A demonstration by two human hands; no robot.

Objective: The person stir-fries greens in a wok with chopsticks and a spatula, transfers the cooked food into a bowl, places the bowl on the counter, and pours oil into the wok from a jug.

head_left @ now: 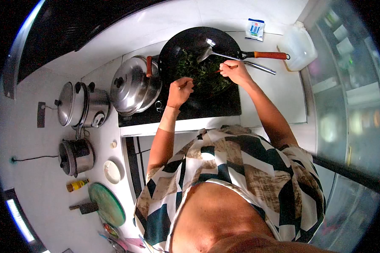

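Leafy greens (pixel 215 80) lie in a large black wok (pixel 177 46) on the dark stove top. My left hand (pixel 180 90) is closed round a thin stick, probably a chopstick, at the wok's near left edge. Over the wok's right side, my right hand (pixel 233 70) grips another thin reddish stick, whose tip points left toward the greens. A metal ladle (pixel 205 53) rests inside the wok, and its handle passes over the right rim above my right hand. The wok's wooden handle (pixel 270 55) points right.
Left of the wok stands a lidded steel pan (pixel 128 86). Two cookers (pixel 98 107) (pixel 85 156), a white dish (pixel 112 172), a yellow bottle (pixel 77 185) and a green board (pixel 107 204) line the left counter. A packet (pixel 255 30) and a plastic container (pixel 297 46) sit at the back right.
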